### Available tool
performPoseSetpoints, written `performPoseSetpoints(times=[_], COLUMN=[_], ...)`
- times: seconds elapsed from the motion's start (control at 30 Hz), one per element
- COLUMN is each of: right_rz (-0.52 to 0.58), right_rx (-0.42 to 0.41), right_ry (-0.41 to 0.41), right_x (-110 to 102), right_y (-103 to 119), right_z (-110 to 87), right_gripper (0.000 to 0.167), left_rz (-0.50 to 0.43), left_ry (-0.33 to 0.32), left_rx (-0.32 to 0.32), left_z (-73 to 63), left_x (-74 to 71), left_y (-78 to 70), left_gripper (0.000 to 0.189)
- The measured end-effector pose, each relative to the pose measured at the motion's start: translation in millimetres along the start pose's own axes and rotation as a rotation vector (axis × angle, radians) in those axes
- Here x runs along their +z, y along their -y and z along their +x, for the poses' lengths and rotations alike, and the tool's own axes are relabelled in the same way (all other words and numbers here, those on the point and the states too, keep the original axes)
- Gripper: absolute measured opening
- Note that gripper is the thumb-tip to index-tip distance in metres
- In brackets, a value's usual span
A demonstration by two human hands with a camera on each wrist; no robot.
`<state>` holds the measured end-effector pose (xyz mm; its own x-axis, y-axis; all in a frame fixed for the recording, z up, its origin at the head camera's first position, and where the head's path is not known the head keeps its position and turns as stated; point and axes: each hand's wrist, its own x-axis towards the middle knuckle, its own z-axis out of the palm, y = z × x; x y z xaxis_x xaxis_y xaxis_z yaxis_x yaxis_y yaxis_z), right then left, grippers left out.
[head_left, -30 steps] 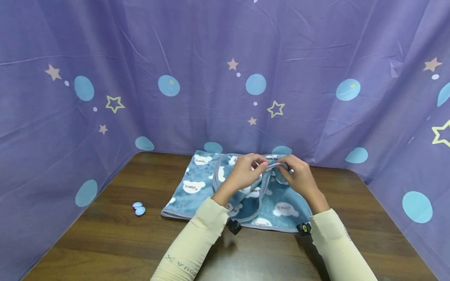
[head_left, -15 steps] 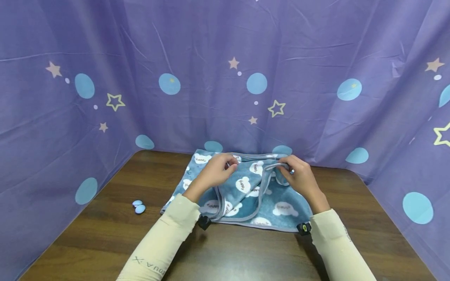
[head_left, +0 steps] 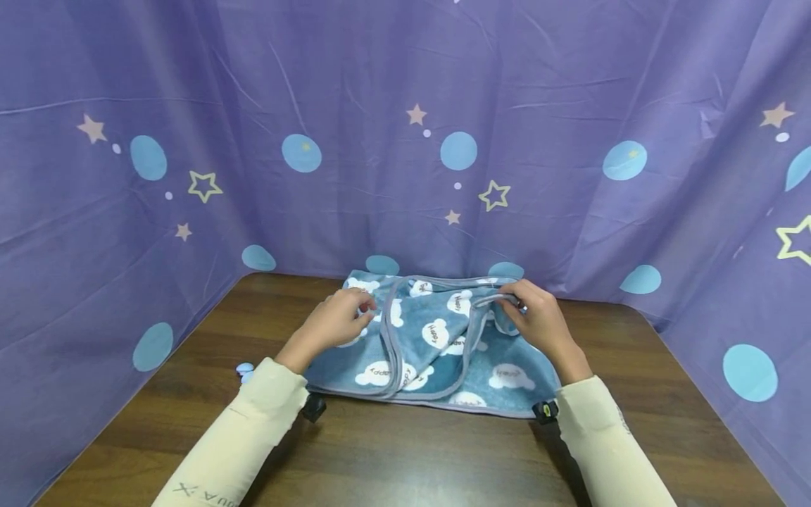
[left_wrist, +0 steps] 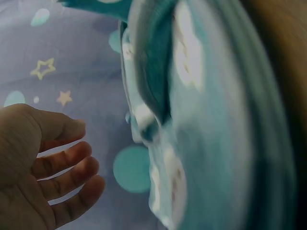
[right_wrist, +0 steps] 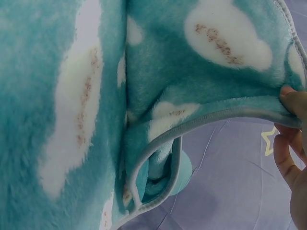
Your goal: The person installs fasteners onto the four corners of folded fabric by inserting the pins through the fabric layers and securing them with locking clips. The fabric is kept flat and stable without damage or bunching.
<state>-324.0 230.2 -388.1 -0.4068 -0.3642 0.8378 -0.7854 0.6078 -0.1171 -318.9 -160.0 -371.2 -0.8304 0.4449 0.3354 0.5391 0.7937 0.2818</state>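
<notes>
A teal fleece blanket with white bear heads and grey piping lies folded in layers on the wooden table. My right hand pinches a piped edge at its far right part. Seen from the right wrist, the thumb and fingers of that hand hold the edge raised, and a loop of piping hangs beside it. Over the blanket's left part is my left hand, fingers loosely bent around nothing. The left wrist view has this hand apart from the blanket.
Two small light-blue oval pieces lie on the table left of the blanket, partly behind my left sleeve. A purple curtain with stars and dots encloses the table's back and sides. Bare wood shows in front.
My left hand has let go of the blanket edge and moved left across it. The right hand keeps its pinch in the same place. My left sleeve now covers part of the blue pieces.
</notes>
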Motion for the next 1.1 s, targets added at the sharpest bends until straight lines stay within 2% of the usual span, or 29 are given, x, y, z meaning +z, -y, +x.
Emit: performPoseSetpoints(times=[0.17, 0.33, 0.5, 0.67, 0.83, 1.1], right_rz=[-0.011, -0.024, -0.032, -0.033, -0.035, -0.03], right_rx=[0.0, -0.002, 0.001, 0.001, 0.011, 0.02], right_ry=[0.002, 0.007, 0.012, 0.005, 0.005, 0.001], right_x=[-1.0, -2.4, -3.0, -2.9, -3.1, -3.1], right_y=[1.4, 1.8, 1.9, 1.3, 0.8, 1.6], right_z=[3.5, 5.5, 5.1, 3.3, 2.9, 2.0], right_gripper=[0.022, 0.021, 0.021, 0.022, 0.022, 0.023], left_rz=[0.056, 0.105, 0.134, 0.151, 0.121, 0.05], left_ry=[0.058, 0.067, 0.102, 0.177, 0.254, 0.334], left_rx=[-0.074, -0.097, -0.124, -0.094, -0.069, -0.029], left_z=[-25.4, -50.1, -70.9, -87.3, -102.7, -115.1], left_x=[-6.9, -11.4, -18.9, -30.8, -44.8, -62.3], left_y=[24.6, 51.0, 67.0, 77.7, 90.6, 108.6], left_gripper=[0.015, 0.017, 0.015, 0.019, 0.023, 0.031])
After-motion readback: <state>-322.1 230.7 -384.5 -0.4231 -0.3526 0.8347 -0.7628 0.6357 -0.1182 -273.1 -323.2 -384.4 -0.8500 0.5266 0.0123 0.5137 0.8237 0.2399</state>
